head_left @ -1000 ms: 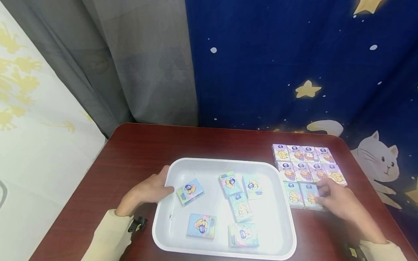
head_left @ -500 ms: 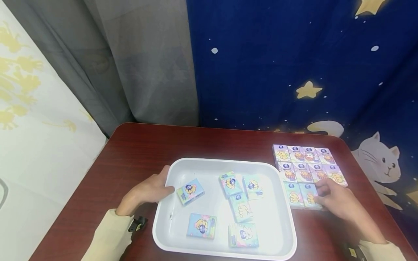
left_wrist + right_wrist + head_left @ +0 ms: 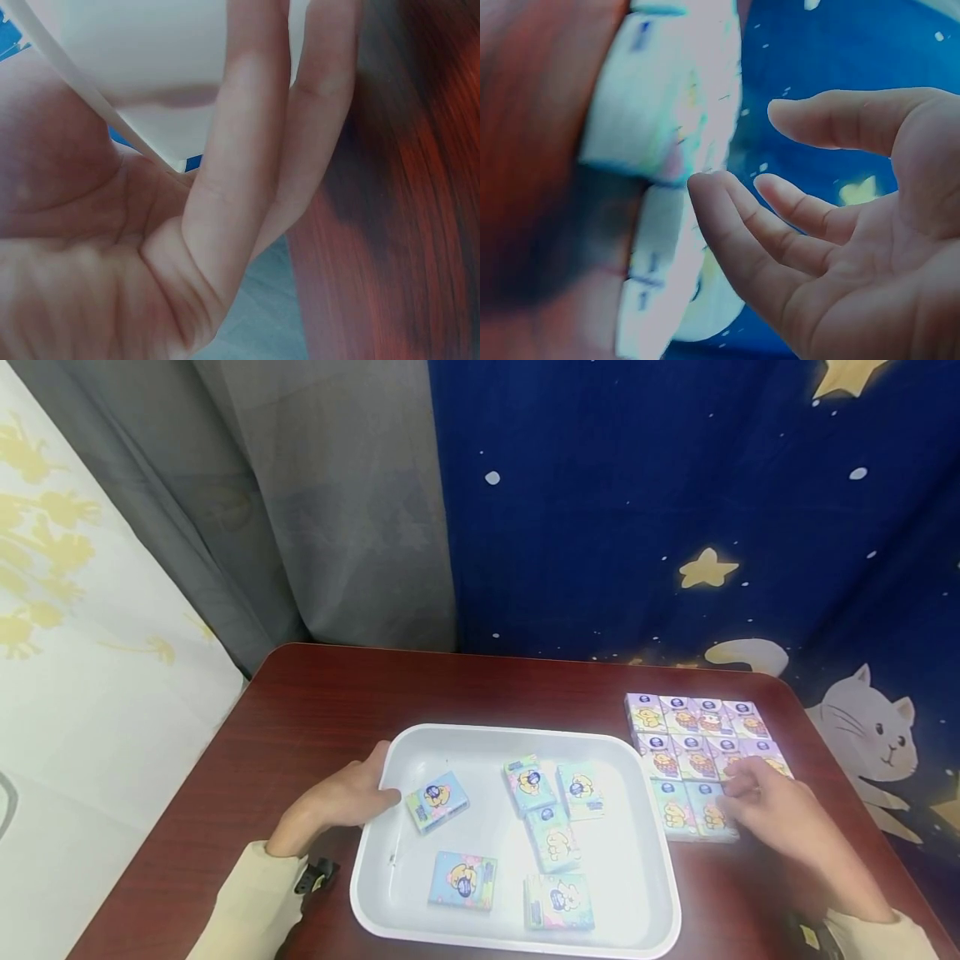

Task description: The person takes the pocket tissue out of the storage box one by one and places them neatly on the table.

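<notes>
My left hand (image 3: 347, 789) grips the left rim of the white tray (image 3: 637, 827), thumb over the edge and fingers along the outer wall. Inside the tray several small blue cartoon-printed packs lie scattered, among them a tilted pack (image 3: 437, 802) near my thumb. At the right, my right hand (image 3: 780, 806) hovers beside a light blue pack (image 3: 711, 812), holding nothing. The right wrist view shows its thumb and fingers (image 3: 810, 124) spread apart, off the packs. Another light blue pack (image 3: 674, 811) stands to that one's left, together starting a third row.
Two rows of purple cartoon packs (image 3: 697, 756) lie edge to edge behind the light blue ones. The dark red table (image 3: 337, 693) ends at a blue curtain (image 3: 600, 527) and a grey curtain (image 3: 360, 510). The tray's right rim sits close to the pack rows.
My right hand has let go of the light blue pack and lifted slightly away to the right. The pack stays in its row. My left hand and the tray have not moved.
</notes>
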Tool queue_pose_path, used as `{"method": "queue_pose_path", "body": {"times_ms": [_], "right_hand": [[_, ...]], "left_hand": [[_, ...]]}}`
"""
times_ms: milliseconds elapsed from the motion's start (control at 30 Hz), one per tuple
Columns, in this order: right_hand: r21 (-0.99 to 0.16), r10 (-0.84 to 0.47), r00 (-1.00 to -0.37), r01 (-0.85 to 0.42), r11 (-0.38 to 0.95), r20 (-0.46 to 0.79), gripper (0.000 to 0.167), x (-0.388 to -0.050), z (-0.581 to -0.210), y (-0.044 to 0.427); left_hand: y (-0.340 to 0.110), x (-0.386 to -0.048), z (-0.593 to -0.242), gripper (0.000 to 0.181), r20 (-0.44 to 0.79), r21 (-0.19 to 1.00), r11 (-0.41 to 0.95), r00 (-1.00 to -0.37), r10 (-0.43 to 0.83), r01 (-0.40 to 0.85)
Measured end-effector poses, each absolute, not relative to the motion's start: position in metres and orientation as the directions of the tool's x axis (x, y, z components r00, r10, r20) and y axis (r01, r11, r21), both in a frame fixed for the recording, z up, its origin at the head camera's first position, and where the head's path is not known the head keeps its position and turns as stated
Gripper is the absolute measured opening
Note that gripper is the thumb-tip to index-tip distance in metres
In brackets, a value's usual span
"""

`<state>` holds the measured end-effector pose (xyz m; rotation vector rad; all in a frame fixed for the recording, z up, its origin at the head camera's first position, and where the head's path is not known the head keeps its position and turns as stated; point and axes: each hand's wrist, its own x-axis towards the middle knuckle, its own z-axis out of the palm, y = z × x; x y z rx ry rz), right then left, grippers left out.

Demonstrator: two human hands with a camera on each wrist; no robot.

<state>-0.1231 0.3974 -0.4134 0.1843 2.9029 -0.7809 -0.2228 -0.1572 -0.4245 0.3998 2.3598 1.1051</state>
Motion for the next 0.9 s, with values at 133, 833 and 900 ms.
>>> {"method": "queue_pose_path", "body": {"times_ms": [133,833,900], "right_hand": [[-0.503,0.055,-0.989,0.118,0.856,-0.138,0.052,-0.125,-0.399,0.380],[-0.416,-0.359,-0.925,-0.280,0.865,-0.123,0.046,-0.123,-0.352,0.246],[-0.418,-0.403,-0.900,-0.306,0.856,-0.168,0.044,-0.121,-0.351,0.233]], "left_hand": [[-0.157,-0.223,-0.425,0.066,-0.313,0.777,0.628,-0.832,0.458,0.054],[-0.157,-0.223,-0.426,0.067,-0.307,0.767,0.639,-0.836,0.455,0.067],[-0.157,-0.223,-0.425,0.067,-0.307,0.764,0.642,-0.837,0.452,0.067]]}}
